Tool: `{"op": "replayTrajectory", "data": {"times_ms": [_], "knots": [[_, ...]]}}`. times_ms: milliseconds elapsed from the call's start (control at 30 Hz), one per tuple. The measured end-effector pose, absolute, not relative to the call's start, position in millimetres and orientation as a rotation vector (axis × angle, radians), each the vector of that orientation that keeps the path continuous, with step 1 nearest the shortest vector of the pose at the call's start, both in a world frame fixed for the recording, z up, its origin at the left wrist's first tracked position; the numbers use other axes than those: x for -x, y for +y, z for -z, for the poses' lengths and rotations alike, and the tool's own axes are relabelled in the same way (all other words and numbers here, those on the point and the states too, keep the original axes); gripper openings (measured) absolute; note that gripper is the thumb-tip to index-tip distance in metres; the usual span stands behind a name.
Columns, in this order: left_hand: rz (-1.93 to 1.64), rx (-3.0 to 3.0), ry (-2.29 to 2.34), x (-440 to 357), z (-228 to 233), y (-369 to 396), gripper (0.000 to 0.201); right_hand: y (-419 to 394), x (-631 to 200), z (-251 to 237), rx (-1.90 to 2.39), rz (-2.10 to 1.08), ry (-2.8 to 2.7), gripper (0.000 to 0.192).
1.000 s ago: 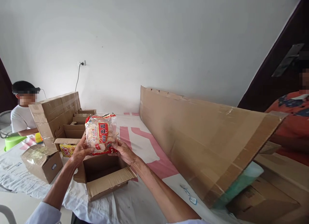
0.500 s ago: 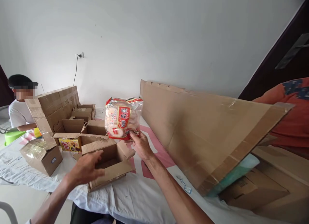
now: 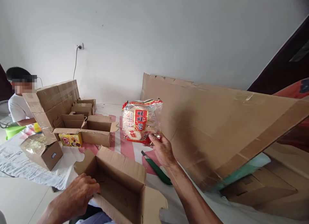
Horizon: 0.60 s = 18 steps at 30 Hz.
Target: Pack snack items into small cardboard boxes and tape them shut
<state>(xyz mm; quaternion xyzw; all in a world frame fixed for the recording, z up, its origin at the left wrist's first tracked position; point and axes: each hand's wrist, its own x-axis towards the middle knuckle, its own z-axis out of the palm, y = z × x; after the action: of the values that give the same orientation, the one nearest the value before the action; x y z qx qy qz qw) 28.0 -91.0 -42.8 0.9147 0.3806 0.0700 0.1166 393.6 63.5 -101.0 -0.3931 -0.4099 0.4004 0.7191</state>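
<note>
My right hand (image 3: 162, 149) holds up a clear and red bag of rice crackers (image 3: 141, 122), thumb pressed on its lower right corner. Down at the front, my left hand (image 3: 78, 192) has its fingers curled over the near left edge of an open cardboard box (image 3: 120, 188). The box's flaps stand outward, and its inside shows bare brown cardboard. Behind the box, partly hidden by my right forearm, lies a dark green-handled tool (image 3: 156, 169); its kind I cannot make out.
Several open boxes (image 3: 96, 134) stand at the back left beside a yellow snack box (image 3: 71, 140) and a taped carton (image 3: 43, 151). Stacked cartons (image 3: 55, 98) separate them from another person (image 3: 20, 105). A large cardboard sheet (image 3: 217, 127) leans along the right.
My left hand has gripped the open box and drawn it toward me, tilting it. The cracker bag has moved right in view. The green-handled tool has come into sight.
</note>
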Motion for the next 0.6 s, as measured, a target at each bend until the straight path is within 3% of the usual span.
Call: {"op": "replayTrajectory", "data": {"times_ms": [167,600], "knots": [[-0.150,-2.698,1.152,-40.5,44.7,-102.9,0.019,59.0,-393.1,105.3,0.936,-0.892,-0.967,0.054],[-0.186,-2.642,1.227,-34.2,46.6,-93.8,0.024,65.7,-407.7,116.9,1.007,-0.837,-0.996,0.057]]}}
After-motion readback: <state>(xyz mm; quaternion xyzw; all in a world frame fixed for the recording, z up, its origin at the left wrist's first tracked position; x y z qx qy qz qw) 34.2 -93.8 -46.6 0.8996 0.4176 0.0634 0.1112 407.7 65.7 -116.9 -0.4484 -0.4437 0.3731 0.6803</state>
